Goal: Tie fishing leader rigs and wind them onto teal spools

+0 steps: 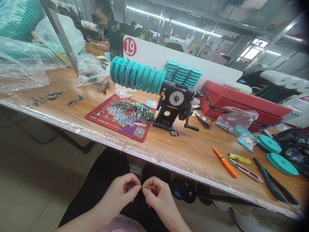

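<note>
My left hand (129, 190) and my right hand (155, 193) meet over the lap, below the table's front edge. Thumb and forefinger of each are pinched, and the fingertips almost touch. Whatever lies between them is too small to make out. On the table ahead, a red mat (96, 111) bears heaps of colourful beads (142, 108), small metal swivels (129, 120) and clear bits (114, 112). Behind the mat's right side stands a black hand-cranked winder (169, 109) with a dial, carrying a row of turquoise spools (137, 75).
To the right lie an orange-handled tool (227, 163), a yellow cutter (238, 158), scissors (247, 170) and pliers (272, 183). A red box (241, 103) and stacked turquoise spools (182, 74) stand at the back. Plastic bags (21, 64) fill the left. A person (102, 16) is beyond.
</note>
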`<state>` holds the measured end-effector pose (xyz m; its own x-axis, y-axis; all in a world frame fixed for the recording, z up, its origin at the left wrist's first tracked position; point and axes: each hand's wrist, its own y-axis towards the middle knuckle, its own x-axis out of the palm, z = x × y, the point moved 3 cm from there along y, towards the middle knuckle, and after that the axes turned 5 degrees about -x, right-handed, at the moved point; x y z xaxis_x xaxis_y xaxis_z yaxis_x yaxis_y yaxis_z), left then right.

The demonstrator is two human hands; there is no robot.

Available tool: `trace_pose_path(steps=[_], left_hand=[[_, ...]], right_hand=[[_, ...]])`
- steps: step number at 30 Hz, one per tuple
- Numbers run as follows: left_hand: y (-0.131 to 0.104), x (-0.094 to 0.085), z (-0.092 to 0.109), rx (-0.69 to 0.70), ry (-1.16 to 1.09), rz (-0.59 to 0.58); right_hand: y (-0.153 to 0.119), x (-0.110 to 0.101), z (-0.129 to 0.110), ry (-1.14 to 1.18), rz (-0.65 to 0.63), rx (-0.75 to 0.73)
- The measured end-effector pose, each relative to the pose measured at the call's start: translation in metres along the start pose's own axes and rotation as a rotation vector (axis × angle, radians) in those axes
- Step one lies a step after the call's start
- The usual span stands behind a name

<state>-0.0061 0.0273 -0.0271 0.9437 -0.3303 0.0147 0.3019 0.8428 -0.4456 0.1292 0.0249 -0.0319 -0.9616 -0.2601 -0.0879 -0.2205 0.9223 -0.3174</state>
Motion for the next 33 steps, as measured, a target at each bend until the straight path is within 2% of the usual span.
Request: trace_pose_path(steps=[11, 16, 19, 27, 33], left_hand=[[0.0, 0.006, -0.001, -0.079, -0.227, 0.048], [-0.004, 0.012, 0.0, -0.124, -0.441, -0.06], [-0.006, 0.013, 0.002, -0.158, -0.443, -0.096], [0.0, 0.008, 0.007, -0.098, -0.259, -0.042], [-0.001, 0.006, 0.003, -0.081, -0.155, -0.06]], right_hand=[[-0.001, 0.002, 0.005, 0.056, -0.016, -0.015], [0.0, 0.004, 0.006, 0.104, -0.039, -0.006], [-0.002, 0.002, 0.004, 0.083, -0.036, -0.014], [-0.013, -0.016, -0.006, -0.319, 0.039, -0.191], [-0.015, -0.022, -0.012, -0.637, 0.061, -0.372]])
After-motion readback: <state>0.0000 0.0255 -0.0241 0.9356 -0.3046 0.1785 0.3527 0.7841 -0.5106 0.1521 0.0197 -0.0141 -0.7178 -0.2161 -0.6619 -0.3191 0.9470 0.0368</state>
